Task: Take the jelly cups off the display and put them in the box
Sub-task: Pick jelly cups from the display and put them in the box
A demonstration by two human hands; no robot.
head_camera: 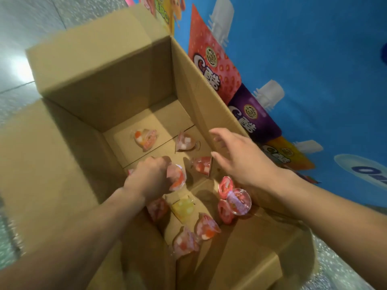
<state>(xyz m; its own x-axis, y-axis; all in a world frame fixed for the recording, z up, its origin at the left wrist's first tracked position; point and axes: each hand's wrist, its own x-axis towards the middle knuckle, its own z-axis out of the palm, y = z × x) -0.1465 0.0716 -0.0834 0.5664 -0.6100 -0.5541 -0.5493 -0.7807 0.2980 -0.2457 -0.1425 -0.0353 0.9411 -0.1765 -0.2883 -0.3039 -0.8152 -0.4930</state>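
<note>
A pale, speckled floor fills the upper left, and a bright blue display printed with red, purple and orange snack packets runs down the right side. Between them stands a brown cardboard box with its flaps folded outward. Its right wall sits just beside the display.

The jelly cups lie scattered on the bottom of the box, most of them tipped on their sides. Two lie toward the far end, one with orange and white pieces and the other pale pink. A red cup lies on its side near the middle, close under the fingers of the right hand. Nearer the camera a yellow cup rests between a reddish cup to its left and a cluster of three cups against the right wall. In that cluster a clear-domed cup sits between two red-lidded ones. Two more pink cups lie closest to the near wall.

The two hands are apart. The left hand reaches down into the box with its fingers curled round a pink jelly cup, which it holds low over the bottom of the box near the middle. The picture is somewhat blurred there, so I cannot tell whether the cup touches the cardboard. The right hand hovers over the right side of the box, empty, with its fingers spread and relaxed and pointing toward the far end.
</note>
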